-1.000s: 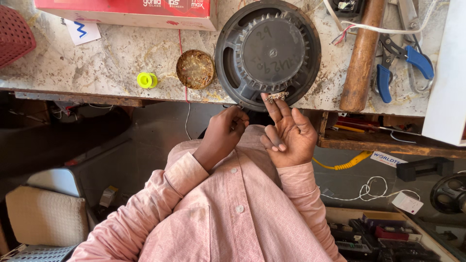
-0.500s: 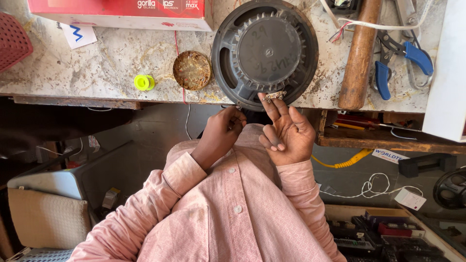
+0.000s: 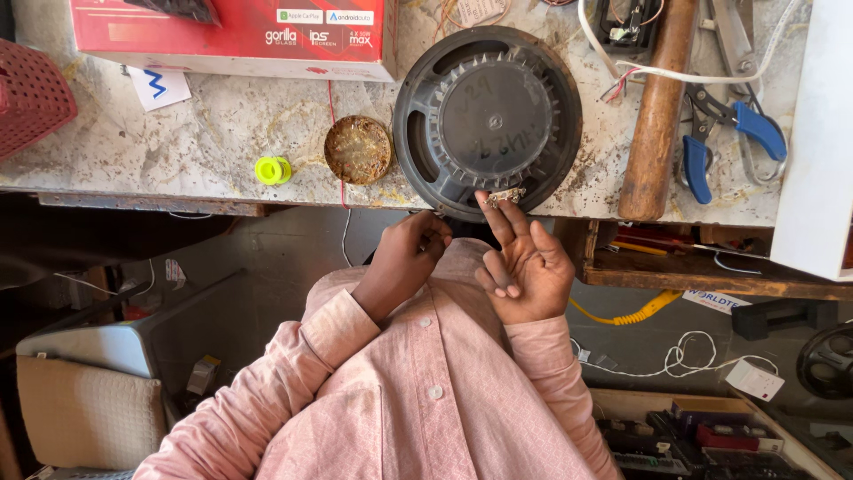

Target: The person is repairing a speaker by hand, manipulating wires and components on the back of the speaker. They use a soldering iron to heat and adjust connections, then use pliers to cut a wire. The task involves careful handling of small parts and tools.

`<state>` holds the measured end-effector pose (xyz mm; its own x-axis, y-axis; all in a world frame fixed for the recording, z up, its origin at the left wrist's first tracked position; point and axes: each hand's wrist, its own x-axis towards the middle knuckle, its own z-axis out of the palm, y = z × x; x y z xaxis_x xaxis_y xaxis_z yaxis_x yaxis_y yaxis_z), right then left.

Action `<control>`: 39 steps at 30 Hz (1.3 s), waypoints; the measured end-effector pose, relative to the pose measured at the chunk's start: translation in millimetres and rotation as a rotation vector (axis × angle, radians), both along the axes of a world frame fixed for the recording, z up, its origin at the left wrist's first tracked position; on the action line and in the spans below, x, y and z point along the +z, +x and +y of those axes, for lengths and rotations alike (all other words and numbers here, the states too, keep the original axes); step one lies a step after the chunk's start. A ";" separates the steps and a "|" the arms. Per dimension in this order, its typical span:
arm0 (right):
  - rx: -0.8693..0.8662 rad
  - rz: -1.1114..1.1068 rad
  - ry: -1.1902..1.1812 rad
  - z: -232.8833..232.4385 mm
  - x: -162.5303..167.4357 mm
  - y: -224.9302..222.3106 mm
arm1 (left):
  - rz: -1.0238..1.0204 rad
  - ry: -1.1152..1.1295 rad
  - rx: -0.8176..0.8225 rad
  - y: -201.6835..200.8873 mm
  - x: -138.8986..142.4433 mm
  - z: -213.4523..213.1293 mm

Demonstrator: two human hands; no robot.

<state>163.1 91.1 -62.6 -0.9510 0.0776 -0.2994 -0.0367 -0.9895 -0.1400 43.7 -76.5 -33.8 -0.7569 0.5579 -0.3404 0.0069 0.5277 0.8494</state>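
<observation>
A round black speaker [image 3: 489, 120] lies back-up on the marble worktop [image 3: 204, 133], its rim at the front edge. My right hand [image 3: 524, 271] is palm-up just below it, and the index and middle fingertips pinch a small metal terminal strip [image 3: 506, 195] against the speaker's rim. My left hand [image 3: 404, 262] is beside it with the fingers curled shut at the rim's lower left. What those fingers pinch is hidden. Both pink sleeves [image 3: 426, 400] fill the lower middle.
On the worktop are a rusty round tin lid [image 3: 357, 149], a small yellow-green spool [image 3: 272, 170], a red box [image 3: 231, 36], a wooden hammer handle [image 3: 656, 116], blue-handled pliers [image 3: 729, 133] and a pink basket [image 3: 31, 93]. A white panel [image 3: 813, 133] stands at the right. A shelf of tools and cables [image 3: 693, 262] is below.
The hands stay at the speaker's rim. The right hand's fingers have shifted slightly with the metal strip. The view has moved a little.
</observation>
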 end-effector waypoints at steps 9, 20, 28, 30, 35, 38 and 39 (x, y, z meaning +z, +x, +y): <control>-0.051 0.045 -0.087 -7.9 -5.4 -1.3 | 0.021 0.015 -0.026 -3.0 -4.1 -0.5; -0.034 0.060 -0.091 -9.8 1.3 -4.4 | 0.008 0.006 -0.047 -6.7 -4.0 -0.9; -0.030 0.066 -0.068 -7.4 -0.2 -3.4 | -0.005 -0.035 -0.051 -7.7 0.4 1.2; -0.036 0.066 -0.083 -7.3 -0.8 -3.2 | -0.004 -0.029 -0.053 -8.3 0.9 1.2; -0.034 0.046 -0.026 -5.1 1.8 -1.9 | 0.014 0.022 -0.065 -10.3 1.5 -1.5; -0.036 0.045 0.005 -4.2 4.0 -3.3 | 0.014 0.001 -0.071 -11.4 0.6 -1.4; -0.038 0.041 0.015 -4.1 4.8 -3.2 | 0.012 0.003 -0.072 -11.6 0.3 -1.4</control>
